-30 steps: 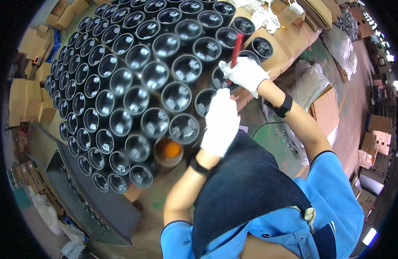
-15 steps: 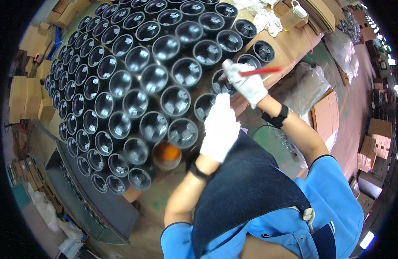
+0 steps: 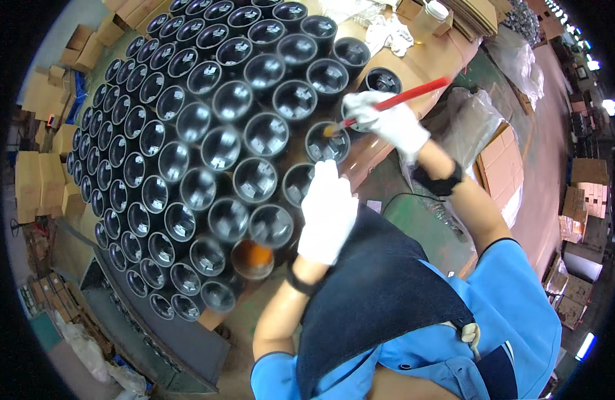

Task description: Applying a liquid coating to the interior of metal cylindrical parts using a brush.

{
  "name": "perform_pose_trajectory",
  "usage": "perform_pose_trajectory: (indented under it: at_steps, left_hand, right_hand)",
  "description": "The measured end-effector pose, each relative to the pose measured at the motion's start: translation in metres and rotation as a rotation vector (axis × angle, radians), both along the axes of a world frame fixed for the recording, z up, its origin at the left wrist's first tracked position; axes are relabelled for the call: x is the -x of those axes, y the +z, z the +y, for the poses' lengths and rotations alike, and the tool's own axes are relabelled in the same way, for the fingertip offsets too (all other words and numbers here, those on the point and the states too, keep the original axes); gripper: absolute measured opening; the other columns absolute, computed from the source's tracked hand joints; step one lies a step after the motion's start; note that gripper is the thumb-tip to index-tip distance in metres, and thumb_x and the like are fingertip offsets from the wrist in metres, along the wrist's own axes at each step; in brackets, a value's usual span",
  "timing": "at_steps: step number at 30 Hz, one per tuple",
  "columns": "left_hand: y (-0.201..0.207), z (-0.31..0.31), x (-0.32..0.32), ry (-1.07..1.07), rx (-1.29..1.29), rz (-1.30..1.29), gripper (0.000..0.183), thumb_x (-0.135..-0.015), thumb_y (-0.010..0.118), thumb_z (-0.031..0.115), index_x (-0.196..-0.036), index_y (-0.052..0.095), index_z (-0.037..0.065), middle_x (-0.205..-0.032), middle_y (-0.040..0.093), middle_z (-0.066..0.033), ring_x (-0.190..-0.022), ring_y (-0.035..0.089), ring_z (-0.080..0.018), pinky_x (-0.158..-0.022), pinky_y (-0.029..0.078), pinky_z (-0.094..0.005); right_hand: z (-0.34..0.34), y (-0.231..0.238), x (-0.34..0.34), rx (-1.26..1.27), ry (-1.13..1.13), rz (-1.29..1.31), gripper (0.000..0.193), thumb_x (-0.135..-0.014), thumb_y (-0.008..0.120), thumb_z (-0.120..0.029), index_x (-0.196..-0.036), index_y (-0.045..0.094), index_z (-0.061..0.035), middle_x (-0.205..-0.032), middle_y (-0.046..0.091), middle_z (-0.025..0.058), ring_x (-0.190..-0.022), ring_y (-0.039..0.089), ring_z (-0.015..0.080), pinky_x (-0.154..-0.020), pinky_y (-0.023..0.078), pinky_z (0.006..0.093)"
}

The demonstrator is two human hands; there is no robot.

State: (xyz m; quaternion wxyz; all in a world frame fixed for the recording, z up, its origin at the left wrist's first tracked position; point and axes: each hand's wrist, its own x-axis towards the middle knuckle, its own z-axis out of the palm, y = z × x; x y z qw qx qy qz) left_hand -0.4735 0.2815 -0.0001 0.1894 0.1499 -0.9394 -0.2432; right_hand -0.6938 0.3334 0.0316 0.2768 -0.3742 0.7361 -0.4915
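Observation:
Rows of black, round, open-topped cup-like vessels (image 3: 255,180) cover the work surface, their glossy insides facing up. My right hand (image 3: 394,123), in a white glove, is closed around a paintbrush (image 3: 411,93) with a red handle. Its bristles are over the near-right black vessel (image 3: 327,148); whether they touch its inside I cannot tell. At that vessel's near rim are the fingertips of my white-gloved left hand (image 3: 329,213), stretched out and close together. Near my left wrist stands a vessel with an orange inside (image 3: 253,260).
A white cloth (image 3: 389,35) and a lidded jar (image 3: 429,20) sit on the brown surface at the far right. Plastic-wrapped cardboard (image 3: 497,157) lies beyond my right arm. A dark metal ledge (image 3: 174,347) runs along the left, with cardboard boxes (image 3: 41,180) farther out.
The view has shifted, moving the vessels down and left in the picture. The brush has tilted and its bristles now show over the near-right vessel. My left fingertips stay at its rim.

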Motion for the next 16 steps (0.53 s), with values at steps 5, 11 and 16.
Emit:
perform_pose_trajectory:
  at_steps: [5,11,16]
  left_hand:
    - [-0.006,0.002,0.026,-0.102,-0.080,0.141,0.039,-0.079,0.070,0.014,-0.114,0.062,0.000,-0.127,0.058,-0.0259,-0.118,0.058,-0.0411,-0.099,0.050,-0.0466]
    - [-0.032,0.010,0.077,-0.068,-0.061,0.155,0.052,-0.078,0.068,0.008,-0.127,0.057,-0.001,-0.131,0.057,-0.0245,-0.122,0.056,-0.0406,-0.102,0.048,-0.0463]
    - [-0.053,0.010,0.079,-0.044,-0.066,0.187,0.053,-0.077,0.069,0.009,-0.128,0.056,-0.001,-0.133,0.055,-0.0244,-0.125,0.054,-0.0408,-0.104,0.047,-0.0472]
  right_hand:
    - [0.036,0.045,0.059,-0.269,-0.072,0.034,0.041,-0.096,0.067,-0.038,-0.118,0.071,-0.0035,-0.089,0.072,0.0039,-0.073,0.062,0.0099,-0.069,0.052,0.0261]
    - [-0.006,-0.006,0.049,-0.520,0.005,0.389,0.048,-0.097,0.055,-0.050,-0.084,0.073,-0.0073,-0.076,0.072,0.0139,-0.076,0.070,0.0286,-0.076,0.054,0.0395]
    - [-0.006,0.030,0.017,-0.682,0.177,0.920,0.039,-0.093,0.057,-0.048,-0.091,0.073,-0.0129,-0.092,0.073,0.0157,-0.085,0.071,0.0339,-0.080,0.055,0.0464]
